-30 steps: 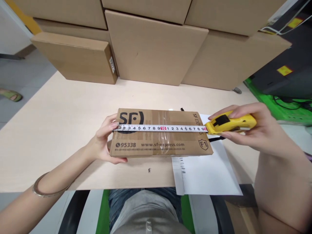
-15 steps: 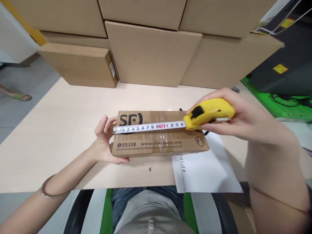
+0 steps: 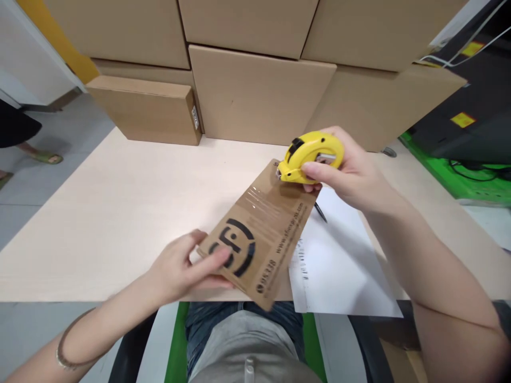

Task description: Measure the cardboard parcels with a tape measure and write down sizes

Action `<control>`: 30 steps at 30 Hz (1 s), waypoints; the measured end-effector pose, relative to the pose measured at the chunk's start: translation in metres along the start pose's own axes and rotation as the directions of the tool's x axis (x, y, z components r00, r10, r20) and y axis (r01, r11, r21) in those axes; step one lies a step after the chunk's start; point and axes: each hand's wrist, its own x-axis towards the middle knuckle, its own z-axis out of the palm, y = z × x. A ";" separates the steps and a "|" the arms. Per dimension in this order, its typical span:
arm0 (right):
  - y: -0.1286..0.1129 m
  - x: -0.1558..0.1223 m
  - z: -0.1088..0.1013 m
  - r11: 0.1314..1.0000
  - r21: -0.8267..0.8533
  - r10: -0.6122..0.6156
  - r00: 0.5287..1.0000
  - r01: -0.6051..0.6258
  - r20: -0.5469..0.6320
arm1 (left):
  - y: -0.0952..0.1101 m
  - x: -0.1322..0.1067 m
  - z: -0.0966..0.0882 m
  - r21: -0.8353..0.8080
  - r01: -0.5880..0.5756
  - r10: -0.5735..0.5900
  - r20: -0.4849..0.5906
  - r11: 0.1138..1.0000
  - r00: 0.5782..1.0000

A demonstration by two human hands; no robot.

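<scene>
My left hand (image 3: 187, 268) grips the near left corner of a flat brown cardboard parcel (image 3: 263, 231) with black print, which lies turned at a slant on the light wooden table (image 3: 120, 213). The thumb rests on top of the parcel, over the black logo. My right hand (image 3: 343, 170) is closed round a yellow tape measure (image 3: 309, 154), held just above the parcel's far end. No tape blade shows outside the case.
Large cardboard boxes (image 3: 255, 90) are stacked along the table's far edge. A white sheet of paper (image 3: 339, 260) and a black pen (image 3: 320, 211) lie to the right of the parcel. A green and black machine (image 3: 463, 133) stands at the right.
The tape blade has drawn back into the yellow case as my right hand moved left and up. My left hand has swung the parcel from level to a slant, its near end toward me.
</scene>
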 end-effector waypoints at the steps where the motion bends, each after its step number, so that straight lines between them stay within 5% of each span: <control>1: 0.005 0.004 0.004 1.000 0.019 0.008 1.000 -0.008 0.013 | 0.013 0.001 0.005 0.035 -0.035 0.034 0.026 0.999 0.999; 3: 0.011 0.012 0.012 0.999 0.042 0.001 1.000 -0.003 0.030 | 0.035 0.009 0.014 0.205 -0.215 0.197 0.104 0.955 0.975; 5: 0.012 0.020 0.020 0.999 0.052 -0.011 0.999 0.008 0.053 | 0.046 0.020 0.017 0.174 -0.504 0.472 0.197 0.846 0.859; 6: 0.011 0.023 0.023 0.999 0.053 -0.015 0.998 0.011 0.068 | 0.046 0.027 0.017 0.121 -0.554 0.528 0.191 0.824 0.827; 7: 0.010 0.026 0.025 0.999 0.050 -0.019 0.997 0.015 0.080 | 0.043 0.034 0.016 0.076 -0.557 0.543 0.148 0.827 0.827; 10: 0.008 0.029 0.029 0.999 0.006 -0.037 0.994 0.037 0.100 | 0.015 0.060 0.015 0.100 -0.338 0.349 -0.124 0.936 0.929; 11: 0.008 0.028 0.030 0.998 -0.019 -0.051 0.994 0.054 0.100 | 0.003 0.069 0.016 0.061 -0.299 0.305 -0.139 0.952 0.942; 15: 0.010 0.026 0.036 0.969 -0.135 -0.194 0.976 0.207 0.103 | -0.036 0.098 0.033 -0.209 -0.267 0.276 0.016 0.941 0.961; 20: 0.008 0.023 0.044 0.881 -0.250 -0.358 0.912 0.401 0.202 | -0.043 0.103 0.050 -0.395 -0.163 0.219 0.100 0.904 0.971; 24: 0.002 0.017 0.034 0.866 -0.340 -0.322 0.929 0.366 0.179 | -0.038 0.099 0.049 -0.435 -0.132 0.192 0.096 0.891 0.977; 30: 0.010 -0.009 -0.013 0.884 -0.368 -0.265 0.957 0.288 0.114 | -0.030 0.102 0.045 -0.347 -0.135 0.186 0.120 0.928 0.975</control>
